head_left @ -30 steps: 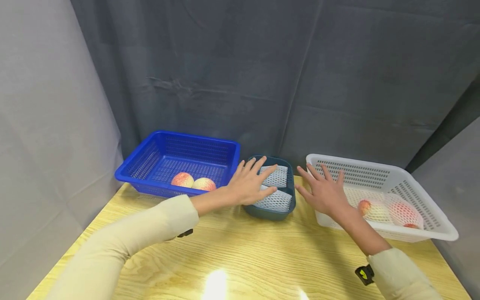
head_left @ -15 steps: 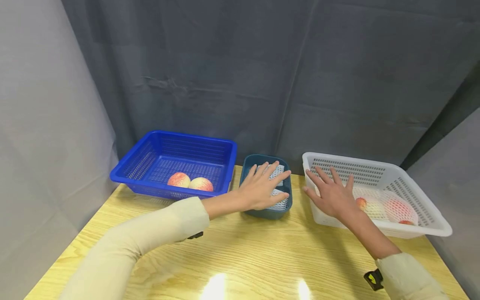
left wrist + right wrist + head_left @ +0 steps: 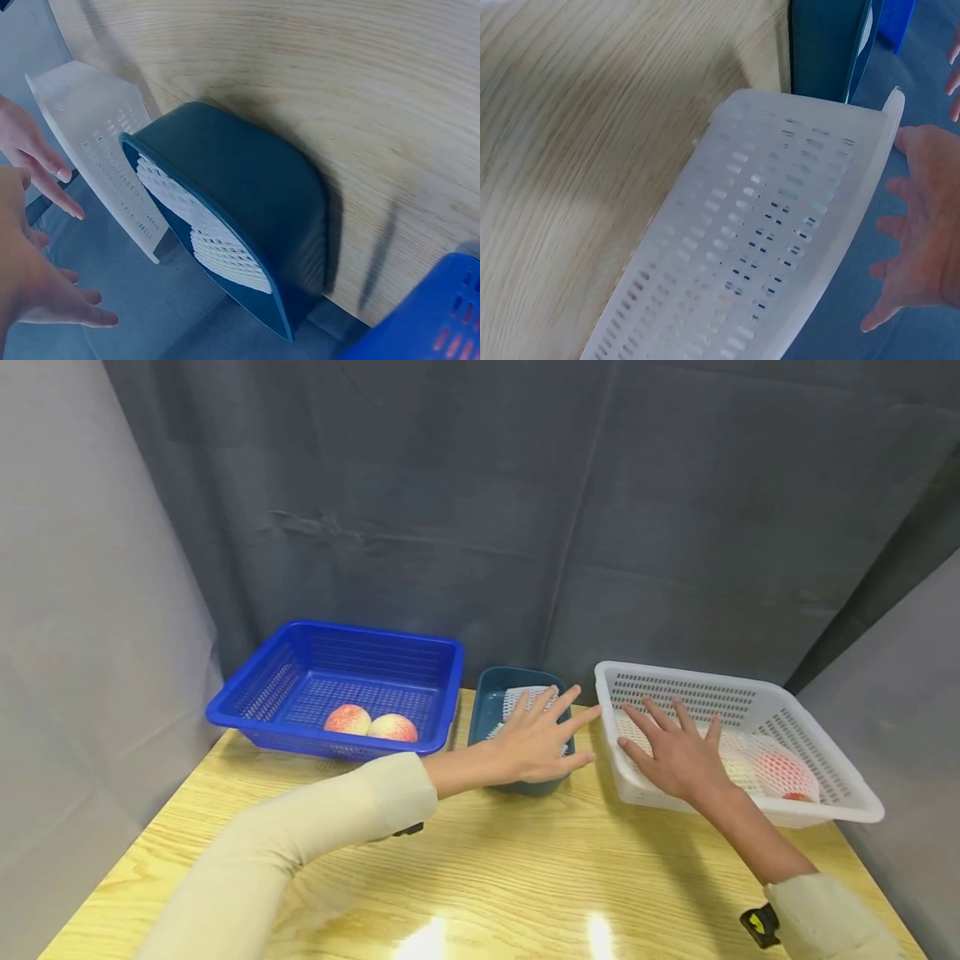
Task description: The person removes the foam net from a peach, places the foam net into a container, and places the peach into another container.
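Note:
My left hand, fingers spread and holding nothing, hovers over a small dark teal bin. Inside the bin lie white foam net sleeves, partly covered by the hand in the head view. My right hand is spread above the left part of a white slotted basket, also holding nothing. A peach in a foam net lies in that basket, with a second netted one mostly hidden behind the right hand. To the left, two bare peaches sit in a blue basket.
All three containers stand in a row at the far side of a wooden table. A dark grey curtain hangs right behind them, and pale cloth closes off the left side.
The camera view shifts, so the containers slide slightly left in it. Both spread hands drift right relative to the containers, the right one further over the white basket.

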Demonstrator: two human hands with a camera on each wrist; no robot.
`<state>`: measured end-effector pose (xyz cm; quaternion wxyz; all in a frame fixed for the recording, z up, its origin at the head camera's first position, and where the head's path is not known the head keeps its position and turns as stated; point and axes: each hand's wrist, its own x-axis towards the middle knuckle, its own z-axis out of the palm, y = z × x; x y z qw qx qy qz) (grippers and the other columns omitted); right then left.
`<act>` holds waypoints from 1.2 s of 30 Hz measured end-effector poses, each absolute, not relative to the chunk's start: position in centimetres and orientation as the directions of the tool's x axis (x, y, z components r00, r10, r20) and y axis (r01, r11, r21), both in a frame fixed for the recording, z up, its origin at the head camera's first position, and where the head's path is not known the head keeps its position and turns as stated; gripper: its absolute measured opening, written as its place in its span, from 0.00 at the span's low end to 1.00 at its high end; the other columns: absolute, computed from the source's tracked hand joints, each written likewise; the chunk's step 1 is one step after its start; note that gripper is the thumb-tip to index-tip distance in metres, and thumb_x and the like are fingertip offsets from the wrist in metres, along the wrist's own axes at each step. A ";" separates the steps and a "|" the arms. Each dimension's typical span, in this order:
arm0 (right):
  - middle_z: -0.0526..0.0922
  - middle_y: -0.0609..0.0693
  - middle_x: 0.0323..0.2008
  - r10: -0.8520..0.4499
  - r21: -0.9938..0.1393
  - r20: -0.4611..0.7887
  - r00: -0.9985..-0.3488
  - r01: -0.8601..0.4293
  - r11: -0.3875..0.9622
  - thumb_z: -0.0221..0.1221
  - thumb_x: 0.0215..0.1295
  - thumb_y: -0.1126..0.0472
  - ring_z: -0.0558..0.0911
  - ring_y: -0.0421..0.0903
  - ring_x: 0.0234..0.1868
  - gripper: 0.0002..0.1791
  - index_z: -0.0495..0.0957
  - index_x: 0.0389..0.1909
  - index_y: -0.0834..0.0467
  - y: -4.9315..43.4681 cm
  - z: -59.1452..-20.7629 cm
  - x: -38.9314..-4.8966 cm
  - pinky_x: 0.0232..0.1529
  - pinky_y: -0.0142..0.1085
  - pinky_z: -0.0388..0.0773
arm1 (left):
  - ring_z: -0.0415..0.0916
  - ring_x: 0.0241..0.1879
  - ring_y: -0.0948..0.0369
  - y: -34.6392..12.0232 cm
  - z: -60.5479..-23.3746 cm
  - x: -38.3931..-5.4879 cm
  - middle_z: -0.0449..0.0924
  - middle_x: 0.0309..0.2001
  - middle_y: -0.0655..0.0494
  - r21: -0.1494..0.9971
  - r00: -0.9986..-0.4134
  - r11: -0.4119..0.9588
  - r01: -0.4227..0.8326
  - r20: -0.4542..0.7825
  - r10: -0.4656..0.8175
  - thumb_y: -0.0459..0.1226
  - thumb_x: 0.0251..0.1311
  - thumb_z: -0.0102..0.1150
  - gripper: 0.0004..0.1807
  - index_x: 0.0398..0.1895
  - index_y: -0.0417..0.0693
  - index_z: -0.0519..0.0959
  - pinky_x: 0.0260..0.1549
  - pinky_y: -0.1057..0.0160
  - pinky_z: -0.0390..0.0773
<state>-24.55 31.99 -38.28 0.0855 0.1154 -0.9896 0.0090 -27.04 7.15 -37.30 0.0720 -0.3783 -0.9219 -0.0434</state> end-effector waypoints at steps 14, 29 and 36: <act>0.55 0.64 0.75 -0.188 0.006 0.140 -0.972 -0.189 0.982 0.44 0.75 0.34 0.47 0.76 0.72 0.38 0.57 0.77 0.52 34.0 -38.3 -23.8 0.55 0.82 0.30 | 0.45 0.76 0.49 10.3 -38.0 -26.8 0.43 0.80 0.58 -0.052 -0.673 0.686 0.725 0.153 0.723 0.66 0.71 0.36 0.37 0.80 0.71 0.48 0.70 0.42 0.53; 0.57 0.65 0.74 -0.151 0.012 0.148 -0.977 -0.151 0.988 0.44 0.74 0.34 0.50 0.77 0.70 0.38 0.60 0.76 0.53 35.9 -38.7 -22.5 0.55 0.82 0.33 | 0.43 0.77 0.56 13.0 -39.9 -26.0 0.44 0.80 0.57 -0.041 -0.626 0.634 0.772 0.121 0.770 0.62 0.75 0.31 0.33 0.80 0.71 0.49 0.71 0.48 0.52; 0.57 0.65 0.74 -0.123 0.009 0.146 -0.982 -0.123 0.992 0.44 0.74 0.34 0.50 0.77 0.70 0.38 0.60 0.76 0.52 36.5 -38.5 -21.7 0.55 0.82 0.34 | 0.45 0.77 0.57 14.1 -40.7 -25.6 0.47 0.79 0.57 -0.048 -0.590 0.599 0.799 0.128 0.797 0.60 0.76 0.30 0.31 0.80 0.69 0.51 0.72 0.49 0.50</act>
